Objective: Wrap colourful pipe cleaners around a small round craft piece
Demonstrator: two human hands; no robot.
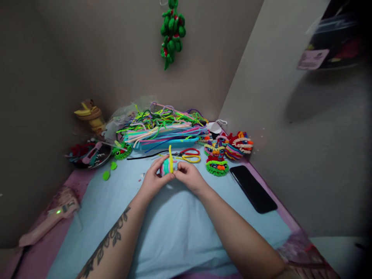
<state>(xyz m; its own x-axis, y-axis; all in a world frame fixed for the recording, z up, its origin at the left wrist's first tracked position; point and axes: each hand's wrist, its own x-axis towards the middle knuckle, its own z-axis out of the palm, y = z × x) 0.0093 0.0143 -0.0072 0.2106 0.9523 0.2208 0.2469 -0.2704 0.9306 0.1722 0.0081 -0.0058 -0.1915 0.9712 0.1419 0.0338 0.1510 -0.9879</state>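
A small striped pipe-cleaner figure (166, 166) in teal, pink and yellow is held between both hands over the cloth. My left hand (154, 175) wraps its left side, thumb along the bottom. My right hand (188, 174) pinches at its right side with curled fingers; the fingertips partly hide what they grip. One yellow pipe cleaner (171, 158) runs up over the figure, its end sticking up. Just beyond the hands lie scissors (190, 155) with red and yellow handles and a black pipe cleaner (147, 155).
A blue tray (165, 144) heaped with pipe cleaners stands at the back. Finished pipe-cleaner heads (217, 166) and a phone (253, 189) lie to the right. At left are a dark bowl (100, 159), green pieces (106, 175) and a pink glue gun (48, 223) with a lit green light.
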